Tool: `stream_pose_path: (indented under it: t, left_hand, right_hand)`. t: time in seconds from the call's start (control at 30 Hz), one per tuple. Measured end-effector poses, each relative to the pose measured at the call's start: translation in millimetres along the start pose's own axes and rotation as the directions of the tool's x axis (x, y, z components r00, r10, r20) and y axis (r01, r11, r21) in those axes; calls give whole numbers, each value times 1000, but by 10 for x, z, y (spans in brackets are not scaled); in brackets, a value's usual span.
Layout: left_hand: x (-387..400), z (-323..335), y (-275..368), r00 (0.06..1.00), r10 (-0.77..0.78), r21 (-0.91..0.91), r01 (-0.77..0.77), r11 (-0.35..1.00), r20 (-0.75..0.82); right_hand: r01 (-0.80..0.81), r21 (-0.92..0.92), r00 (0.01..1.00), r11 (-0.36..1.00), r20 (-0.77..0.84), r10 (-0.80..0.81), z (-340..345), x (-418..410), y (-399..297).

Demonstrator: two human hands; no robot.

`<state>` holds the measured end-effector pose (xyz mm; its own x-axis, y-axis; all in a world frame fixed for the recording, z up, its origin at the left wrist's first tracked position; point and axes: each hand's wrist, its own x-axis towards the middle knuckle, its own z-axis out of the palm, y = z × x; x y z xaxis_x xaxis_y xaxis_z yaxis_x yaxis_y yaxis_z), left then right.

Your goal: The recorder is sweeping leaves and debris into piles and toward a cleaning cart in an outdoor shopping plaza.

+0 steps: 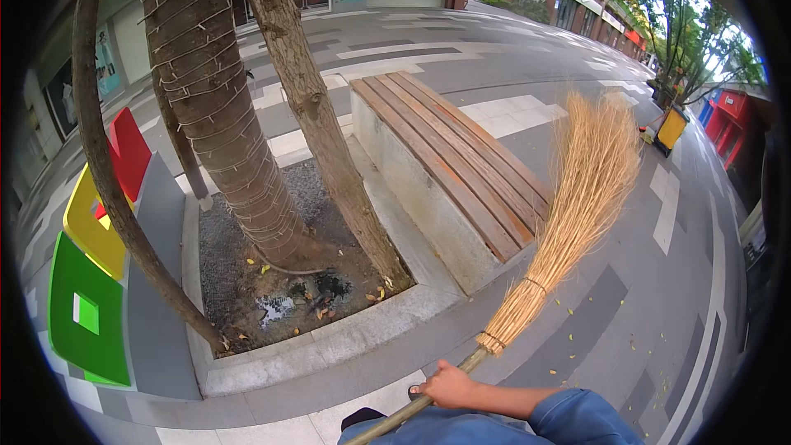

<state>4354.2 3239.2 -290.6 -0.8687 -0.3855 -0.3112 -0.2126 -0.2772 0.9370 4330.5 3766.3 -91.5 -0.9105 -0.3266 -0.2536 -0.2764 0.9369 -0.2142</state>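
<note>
My right hand [450,385] grips the wooden handle [408,411] of a long straw broom, just below where the bristles are bound. The bristle head [575,198] points up and away to the right, raised off the paving, and its fanned tip is slightly blurred. In this view it overlaps the near right end of a slatted wooden bench [451,161]. The handle's lower end runs out of the picture at the bottom. My left hand is out of view.
A stone-edged planter [327,346] holds a tree trunk wrapped in string lights [210,117], wooden props and a puddle [275,309]. Coloured panels [89,309] stand at left. Small leaves [571,337] dot the paving at right. A yellow-and-black cart [672,128] stands farther off.
</note>
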Motion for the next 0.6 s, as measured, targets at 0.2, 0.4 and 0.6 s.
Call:
stream_pose_path:
  t: [0.2, 0.4, 0.6]
  left_hand:
    - [-392, 261, -508, 951, -186, -393, 77, 916, -248]
    - [-1033, 403, -931, 878, -260, -471, 45, 881, -402]
    - [-1861, 784, -1143, 798, -315, -442, 68, 895, -514]
  right_hand:
    - [298, -158, 943, 942, -105, -316, -367, 840, 540]
    - [523, -269, 842, 809, 19, -539, -297, 1706, 743]
    - [674, -122, 738, 728, 66, -672, -186, 1958, 1186]
